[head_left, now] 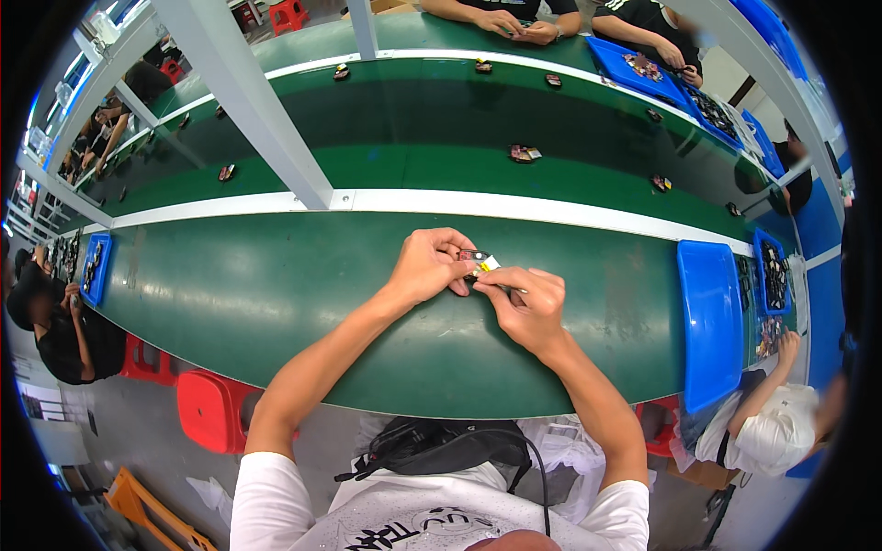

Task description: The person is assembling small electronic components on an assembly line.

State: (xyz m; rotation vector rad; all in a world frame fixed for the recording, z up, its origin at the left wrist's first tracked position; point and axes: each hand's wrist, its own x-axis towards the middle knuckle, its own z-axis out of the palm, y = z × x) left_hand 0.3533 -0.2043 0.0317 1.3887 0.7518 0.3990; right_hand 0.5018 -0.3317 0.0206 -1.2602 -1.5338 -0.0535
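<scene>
Over the green worktop (276,285), my left hand (430,266) is closed around a small dark electronic assembly (476,257) with a white and yellow piece on it. My right hand (528,303) meets it from the right, thumb and forefinger pinched together at the assembly's lower edge. A thin light tip (522,291) shows beside the right fingers; what it belongs to is hidden. The fingers cover most of the assembly, so its exact kind cannot be told.
Beyond a white rail (413,199) runs a green conveyor belt (404,165) with several small dark assemblies (525,153). A blue tray (709,321) lies at the right end of the worktop. Co-workers sit opposite and at both sides. A red stool (209,410) stands below left.
</scene>
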